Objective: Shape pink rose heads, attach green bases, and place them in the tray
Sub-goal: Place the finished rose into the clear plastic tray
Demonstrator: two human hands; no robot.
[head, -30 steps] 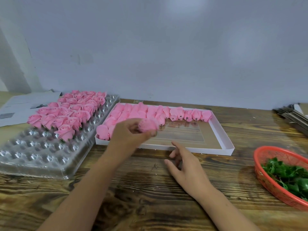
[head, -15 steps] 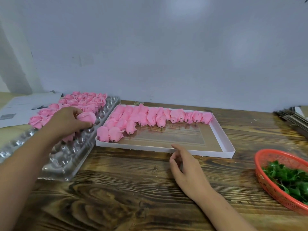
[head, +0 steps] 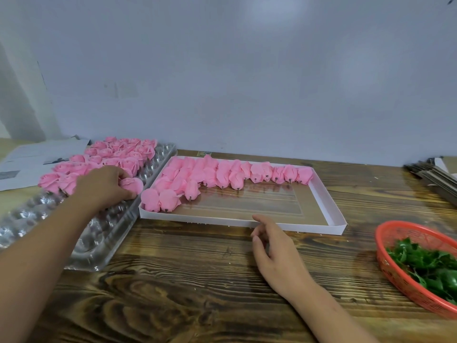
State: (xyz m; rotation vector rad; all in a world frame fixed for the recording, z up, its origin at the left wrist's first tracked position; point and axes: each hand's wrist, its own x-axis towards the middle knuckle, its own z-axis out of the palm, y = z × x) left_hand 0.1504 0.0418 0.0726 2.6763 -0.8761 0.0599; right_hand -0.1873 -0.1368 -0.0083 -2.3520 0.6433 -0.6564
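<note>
While the left hand (head: 103,185) reaches over the clear plastic tray (head: 81,233), its fingers (head: 123,191) are curled round a pink rose head (head: 132,185), which pokes out just past the fingertips on the side toward the white box (head: 329,206). Thumb is under, other fingers over the top; grip looks closed on it. The rose sits low over the tray's near-right cells, touching or almost touching the plastic; can't tell which. Behind the hand, more finished pink roses (head: 116,157) fill the tray's far rows, w/ empty cells nearer the person.

Right hand (head: 277,256) rests on the wooden surface (head: 185,293), palm side down, fingers loosely spread and slightly bent, holding nothing. Its index tip is just beside the box's near wall.

Inside the box, unshaped pink buds (head: 222,174) lie along the far edge and down the left corner, dark stubs pointing toward the person; rest of the box floor is bare. A red mesh basket (head: 395,268) w/ green bases (head: 430,263) sits at right, well apart from both hands. Papers (head: 32,159) lie at far left, a stack of flat dark pieces (head: 435,177) at far right.
</note>
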